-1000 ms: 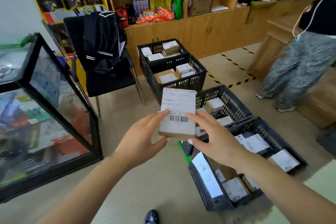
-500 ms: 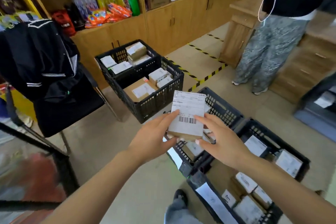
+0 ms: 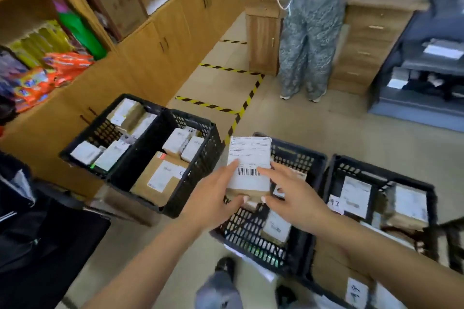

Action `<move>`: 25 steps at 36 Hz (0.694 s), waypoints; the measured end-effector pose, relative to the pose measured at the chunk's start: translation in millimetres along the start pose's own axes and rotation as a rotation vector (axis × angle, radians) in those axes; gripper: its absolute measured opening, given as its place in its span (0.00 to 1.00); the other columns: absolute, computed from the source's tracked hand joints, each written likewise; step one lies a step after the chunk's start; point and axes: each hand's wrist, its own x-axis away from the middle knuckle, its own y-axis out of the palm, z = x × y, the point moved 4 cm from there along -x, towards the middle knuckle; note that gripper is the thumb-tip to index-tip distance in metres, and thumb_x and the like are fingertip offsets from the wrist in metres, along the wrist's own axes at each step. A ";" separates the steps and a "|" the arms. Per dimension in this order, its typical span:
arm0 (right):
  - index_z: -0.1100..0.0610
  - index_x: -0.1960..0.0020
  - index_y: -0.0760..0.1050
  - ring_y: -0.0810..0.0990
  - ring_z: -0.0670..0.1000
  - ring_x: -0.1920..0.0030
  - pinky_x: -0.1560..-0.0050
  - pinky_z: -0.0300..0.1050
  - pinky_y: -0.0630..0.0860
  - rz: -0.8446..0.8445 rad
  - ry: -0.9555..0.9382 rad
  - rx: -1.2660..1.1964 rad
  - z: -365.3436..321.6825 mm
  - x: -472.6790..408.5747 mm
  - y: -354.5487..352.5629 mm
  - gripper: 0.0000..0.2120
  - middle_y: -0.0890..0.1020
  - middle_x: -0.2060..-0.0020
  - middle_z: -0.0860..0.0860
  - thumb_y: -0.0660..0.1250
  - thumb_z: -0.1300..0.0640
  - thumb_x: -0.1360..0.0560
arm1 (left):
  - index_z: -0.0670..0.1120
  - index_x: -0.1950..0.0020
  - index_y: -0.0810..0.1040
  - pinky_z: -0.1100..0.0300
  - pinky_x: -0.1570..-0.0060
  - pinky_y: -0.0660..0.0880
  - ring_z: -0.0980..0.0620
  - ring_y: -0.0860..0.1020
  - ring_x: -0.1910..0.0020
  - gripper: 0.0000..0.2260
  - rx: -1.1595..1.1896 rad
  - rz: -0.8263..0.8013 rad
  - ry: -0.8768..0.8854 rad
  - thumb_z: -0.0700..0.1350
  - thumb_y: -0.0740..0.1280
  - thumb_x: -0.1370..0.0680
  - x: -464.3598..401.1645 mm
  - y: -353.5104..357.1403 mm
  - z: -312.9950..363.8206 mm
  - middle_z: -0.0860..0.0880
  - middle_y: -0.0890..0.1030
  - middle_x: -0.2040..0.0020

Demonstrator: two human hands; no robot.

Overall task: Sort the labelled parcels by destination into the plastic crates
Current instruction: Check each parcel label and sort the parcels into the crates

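I hold a small brown parcel [image 3: 249, 158] with a white barcode label facing up, above the near middle black crate [image 3: 308, 158]. My left hand [image 3: 213, 198] grips its left edge and my right hand [image 3: 292, 197] grips its right edge, thumbs under the lower side. Two more black crates [image 3: 200, 158] stand to the left, each holding several labelled parcels. A further crate [image 3: 376, 173] on the right also holds labelled parcels.
A person in patterned trousers [image 3: 306, 40] stands at the back by a wooden cabinet [image 3: 261, 32]. Yellow-black tape [image 3: 241, 110] marks the floor. Wooden shelving [image 3: 140, 40] lines the left wall, and a dark jacket on a chair [image 3: 30, 228] sits at near left.
My view has swung to the right and the crates have shifted left in view. Both hands keep hold of the parcel, which now hangs over the middle crate.
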 end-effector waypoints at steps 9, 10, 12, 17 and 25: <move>0.47 0.22 0.54 0.62 0.47 0.26 0.32 0.39 0.63 0.101 0.295 -0.042 24.8 -62.8 41.7 0.31 0.54 0.23 0.45 0.64 0.54 0.21 | 0.54 0.21 0.46 0.50 0.32 0.66 0.51 0.65 0.30 0.33 -0.059 -0.261 0.169 0.62 0.57 0.21 -78.0 46.4 -72.4 0.52 0.64 0.25; 0.47 0.22 0.54 0.59 0.48 0.25 0.30 0.40 0.62 0.102 0.323 -0.048 30.2 -69.4 48.7 0.32 0.53 0.23 0.46 0.64 0.54 0.21 | 0.55 0.21 0.45 0.50 0.32 0.66 0.51 0.65 0.31 0.32 -0.061 -0.287 0.174 0.62 0.56 0.20 -83.5 53.1 -79.8 0.52 0.64 0.25; 0.47 0.21 0.52 0.55 0.48 0.24 0.28 0.41 0.59 0.107 0.366 -0.056 41.7 -81.9 63.2 0.32 0.52 0.22 0.47 0.64 0.55 0.21 | 0.54 0.21 0.46 0.52 0.33 0.67 0.51 0.67 0.32 0.29 -0.048 -0.325 0.169 0.59 0.53 0.18 -94.6 66.8 -92.3 0.51 0.65 0.26; 0.47 0.21 0.51 0.54 0.48 0.23 0.28 0.39 0.56 0.103 0.468 -0.106 82.1 -107.7 106.2 0.31 0.50 0.21 0.48 0.62 0.58 0.20 | 0.52 0.21 0.47 0.51 0.36 0.72 0.52 0.69 0.34 0.26 0.047 -0.429 0.106 0.47 0.54 0.16 -120.7 117.6 -117.9 0.50 0.66 0.26; 0.45 0.22 0.49 0.59 0.49 0.25 0.31 0.41 0.62 0.014 0.531 -0.204 180.0 -154.5 179.9 0.33 0.48 0.21 0.46 0.62 0.59 0.20 | 0.52 0.20 0.45 0.58 0.40 0.71 0.52 0.70 0.37 0.30 0.100 -0.551 -0.006 0.48 0.58 0.18 -158.7 232.9 -170.3 0.49 0.66 0.28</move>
